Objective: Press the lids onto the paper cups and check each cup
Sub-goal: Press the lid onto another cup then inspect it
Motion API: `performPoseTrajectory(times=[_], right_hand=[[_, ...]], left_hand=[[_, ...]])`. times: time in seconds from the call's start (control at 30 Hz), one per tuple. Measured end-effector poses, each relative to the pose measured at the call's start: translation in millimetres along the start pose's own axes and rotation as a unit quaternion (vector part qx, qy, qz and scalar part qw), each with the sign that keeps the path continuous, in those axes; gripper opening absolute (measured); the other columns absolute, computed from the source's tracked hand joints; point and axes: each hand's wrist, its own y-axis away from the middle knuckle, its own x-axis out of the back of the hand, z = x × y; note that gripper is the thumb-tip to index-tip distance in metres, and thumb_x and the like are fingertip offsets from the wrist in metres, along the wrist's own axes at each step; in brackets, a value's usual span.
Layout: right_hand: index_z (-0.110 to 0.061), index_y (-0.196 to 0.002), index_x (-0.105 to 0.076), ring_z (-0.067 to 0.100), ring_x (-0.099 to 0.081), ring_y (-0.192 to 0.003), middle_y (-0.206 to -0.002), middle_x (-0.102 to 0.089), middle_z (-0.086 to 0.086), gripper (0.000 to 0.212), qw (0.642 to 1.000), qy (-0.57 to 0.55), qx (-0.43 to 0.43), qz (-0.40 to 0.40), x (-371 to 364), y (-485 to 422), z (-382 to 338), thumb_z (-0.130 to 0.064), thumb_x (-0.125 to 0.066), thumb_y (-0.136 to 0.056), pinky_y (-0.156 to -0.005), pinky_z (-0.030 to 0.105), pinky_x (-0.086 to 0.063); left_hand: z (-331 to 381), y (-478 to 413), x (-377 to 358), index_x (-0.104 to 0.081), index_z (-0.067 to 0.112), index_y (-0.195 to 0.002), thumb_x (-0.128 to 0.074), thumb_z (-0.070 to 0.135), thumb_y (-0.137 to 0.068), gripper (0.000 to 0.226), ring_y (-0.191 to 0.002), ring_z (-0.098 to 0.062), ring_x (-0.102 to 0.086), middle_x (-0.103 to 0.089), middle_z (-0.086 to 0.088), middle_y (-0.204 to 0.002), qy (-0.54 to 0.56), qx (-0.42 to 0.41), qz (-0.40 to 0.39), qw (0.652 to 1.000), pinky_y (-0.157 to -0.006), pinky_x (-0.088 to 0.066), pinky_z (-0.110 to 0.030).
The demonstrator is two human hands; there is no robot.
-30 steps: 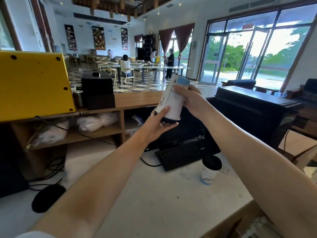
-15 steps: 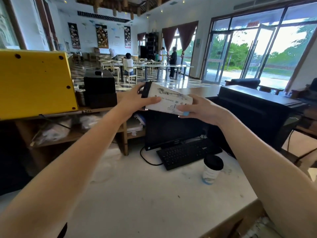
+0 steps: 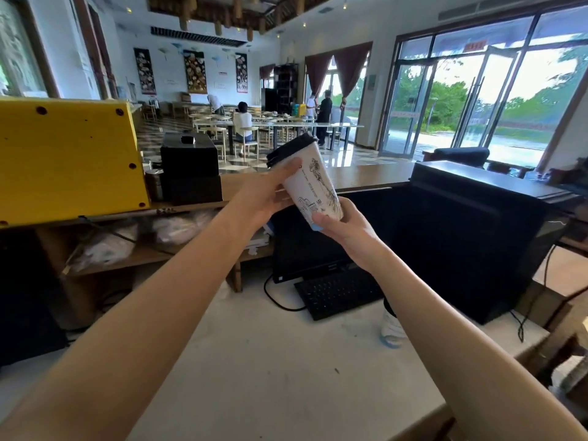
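Paper cup [image 3: 313, 186] aslant, lid [image 3: 288, 149] up-left, perhaps away.

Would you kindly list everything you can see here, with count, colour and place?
counter: one, pale, foreground
held cup: one, white with drawings, tilted, raised above the counter
lid: one, black, on held cup's upper-left end
second cup: one, white, on the counter at right, partly hidden
keyboard: one, black, on the counter
monitor: one, black, behind the keyboard
yellow box: one, yellow, far left
left hand: one, grips held cup near lid
right hand: one, grips held cup's base
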Motion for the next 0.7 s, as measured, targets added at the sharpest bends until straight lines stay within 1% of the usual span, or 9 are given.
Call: performPoseTrajectory(times=[0.07, 0.13, 0.23, 0.27, 0.33, 0.47, 0.57, 0.63, 0.7], right_hand=[[-0.012, -0.124, -0.051, 0.016, -0.06, -0.111, -0.121, -0.063, 0.004, 0.047, 0.996, 0.081, 0.001, -0.033, 3, -3, -7, -0.021, -0.071, -0.082, -0.102, 0.034, -0.046], [-0.009, -0.124, -0.053, 0.017, -0.06, -0.112, -0.123, -0.063, 0.008, 0.04, 0.994, 0.089, 0.016, -0.065, 6, -8, -18, -0.018, -0.065, -0.087, -0.099, 0.031, -0.047], [-0.01, -0.128, -0.049, 0.017, -0.061, -0.112, -0.124, -0.062, 0.006, 0.047, 0.993, 0.081, 0.055, -0.064, 10, -16, -41, -0.014, -0.067, -0.084, -0.093, 0.026, -0.05], [-0.009, -0.129, -0.048, 0.016, -0.061, -0.11, -0.123, -0.062, 0.005, 0.05, 0.992, 0.083, 0.064, -0.065, 11, -19, -47, -0.011, -0.068, -0.083, -0.09, 0.025, -0.052], [-0.008, -0.128, -0.049, 0.015, -0.063, -0.108, -0.119, -0.063, 0.002, 0.052, 0.991, 0.088, 0.078, -0.067, 11, -24, -57, -0.006, -0.069, -0.08, -0.086, 0.024, -0.054], [-0.007, -0.127, -0.049, 0.021, -0.063, -0.109, -0.122, -0.062, 0.005, 0.055, 0.989, 0.094, 0.101, -0.05, 7, -34, -68, -0.007, -0.073, -0.077, -0.085, 0.031, -0.055], [-0.009, -0.124, -0.052, 0.015, -0.064, -0.102, -0.119, -0.063, 0.002, 0.053, 0.987, 0.103, 0.119, -0.015, 1, -42, -75, -0.009, -0.075, -0.076, -0.079, 0.023, -0.054], [-0.01, -0.126, -0.051, 0.016, -0.063, -0.104, -0.123, -0.062, 0.003, 0.058, 0.986, 0.11, 0.129, 0.0, -4, -49, -76, -0.011, -0.077, -0.074, -0.083, 0.027, -0.054], [-0.01, -0.128, -0.048, 0.017, -0.059, -0.109, -0.127, -0.058, 0.003, 0.061, 0.984, 0.121, 0.127, 0.005, -8, -55, -75, -0.01, -0.077, -0.074, -0.087, 0.031, -0.052]], left_hand=[[8, -2, 0, -0.059, 0.002, -0.115, -0.072, 0.023, -0.078, 0.044, -0.1, -0.024, -0.066, -0.069, -0.008, -0.104, -0.087, -0.021, -0.013, 0.996, -0.084, -0.056, -0.033], [16, -6, 0, -0.061, 0.004, -0.113, -0.075, 0.026, -0.074, 0.047, -0.097, -0.019, -0.068, -0.071, -0.005, -0.105, -0.191, -0.036, -0.035, 0.98, -0.081, -0.056, -0.029], [30, -9, -4, -0.063, 0.014, -0.095, -0.075, 0.025, -0.075, 0.025, -0.084, -0.008, -0.069, -0.071, 0.002, -0.094, -0.274, -0.041, -0.069, 0.958, -0.071, -0.055, -0.019], [35, -9, -4, -0.063, 0.015, -0.092, -0.074, 0.023, -0.076, 0.02, -0.083, -0.006, -0.069, -0.07, 0.003, -0.093, -0.28, -0.043, -0.075, 0.956, -0.069, -0.055, -0.017], [43, -12, -3, -0.062, 0.014, -0.095, -0.072, 0.02, -0.078, 0.021, -0.09, -0.009, -0.066, -0.068, 0.002, -0.097, -0.28, -0.049, -0.083, 0.955, -0.07, -0.055, -0.017], [54, -23, 2, -0.059, 0.006, -0.114, -0.073, 0.017, -0.076, 0.042, -0.107, -0.018, -0.063, -0.065, -0.006, -0.113, -0.253, -0.059, -0.1, 0.96, -0.085, -0.054, -0.027], [60, -29, 4, -0.053, 0.004, -0.126, -0.072, 0.016, -0.077, 0.054, -0.114, -0.023, -0.06, -0.061, -0.012, -0.124, -0.224, -0.067, -0.112, 0.966, -0.092, -0.052, -0.032], [60, -31, 5, -0.052, 0.008, -0.128, -0.072, 0.017, -0.078, 0.055, -0.116, -0.023, -0.058, -0.06, -0.01, -0.125, -0.221, -0.078, -0.105, 0.966, -0.097, -0.049, -0.036], [58, -31, 7, -0.053, 0.013, -0.127, -0.073, 0.017, -0.078, 0.053, -0.115, -0.021, -0.057, -0.06, -0.006, -0.122, -0.235, -0.086, -0.081, 0.965, -0.099, -0.047, -0.039]])
